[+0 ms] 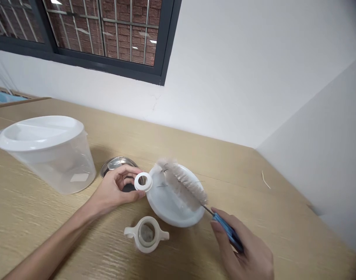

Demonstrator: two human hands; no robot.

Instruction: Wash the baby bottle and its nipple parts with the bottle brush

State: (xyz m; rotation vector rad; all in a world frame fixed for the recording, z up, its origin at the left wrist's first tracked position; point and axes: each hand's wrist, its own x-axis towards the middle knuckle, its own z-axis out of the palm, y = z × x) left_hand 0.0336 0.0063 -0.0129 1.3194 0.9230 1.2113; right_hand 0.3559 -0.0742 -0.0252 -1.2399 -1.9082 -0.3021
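Currently, a small white ring (pixel 143 188) is pinched btw. thumb and fingers of L hand (pixel 118 186); by R hand (pixel 246 243), the blue handle of a bristle brush (pixel 184 184) is firmly clamped, w/ the bristle head pointed away from this grip, up-left, over a white bowl (pixel 166 212); whether the bowl is touched by the bristles cannot be told; the ring is held just beside the bowl's L rim, as seen; below the L grip, a two-handled cup (pixel 157 233) is placed on the wooden table (pixel 297 233); behind the same hand, a metal dish (pixel 115 162) is partly hidden; farther left of it, a clear plastic container (pixel 64 165) w/ white lid is seen.
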